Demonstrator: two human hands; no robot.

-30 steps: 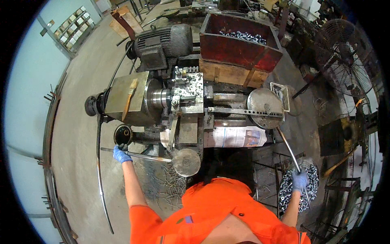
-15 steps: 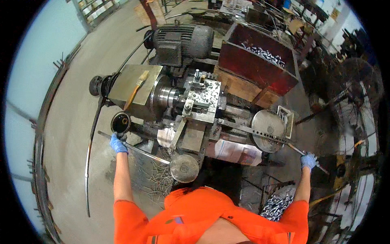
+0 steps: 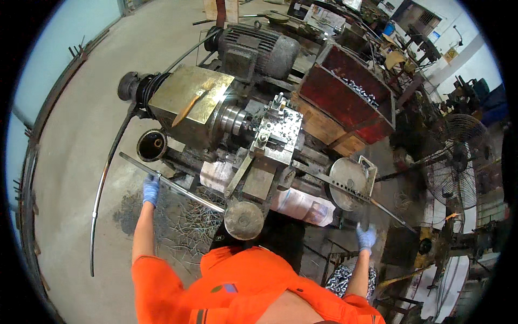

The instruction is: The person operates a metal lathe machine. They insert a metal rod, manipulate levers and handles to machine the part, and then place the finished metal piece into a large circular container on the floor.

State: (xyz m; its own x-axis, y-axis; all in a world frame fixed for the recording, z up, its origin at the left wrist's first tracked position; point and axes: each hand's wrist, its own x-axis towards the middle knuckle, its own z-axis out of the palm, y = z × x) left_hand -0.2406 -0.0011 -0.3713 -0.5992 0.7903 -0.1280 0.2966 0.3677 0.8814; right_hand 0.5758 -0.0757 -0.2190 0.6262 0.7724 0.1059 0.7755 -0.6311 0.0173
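My left hand (image 3: 151, 190), in a blue glove, is closed on a long metal lever rod (image 3: 190, 196) at the left of a small lathe. That rod runs to a round metal disc (image 3: 244, 220) in front of me. My right hand (image 3: 366, 237), also gloved in blue, is off to the right with its fingers apart, slightly blurred. It hovers near a basket of small shiny metal parts (image 3: 345, 278). Beyond it, a perforated lever bar (image 3: 345, 187) ends in a thin rod (image 3: 393, 215). The lathe's chuck (image 3: 233, 120) faces a tool block (image 3: 280, 129) strewn with dark chips.
A wooden-handled brush (image 3: 189, 108) lies on the headstock cover (image 3: 172, 89). Behind are an electric motor (image 3: 259, 51) and a red bin (image 3: 345, 97) with metal parts. A black round bowl (image 3: 152, 146) sits left, metal shavings (image 3: 199, 227) litter the floor, and a fan (image 3: 458, 162) stands right.
My right hand has let go of the right lever rod and moved inward, toward the basket. My left hand remains at the left rod. The view has shifted and tilted slightly.
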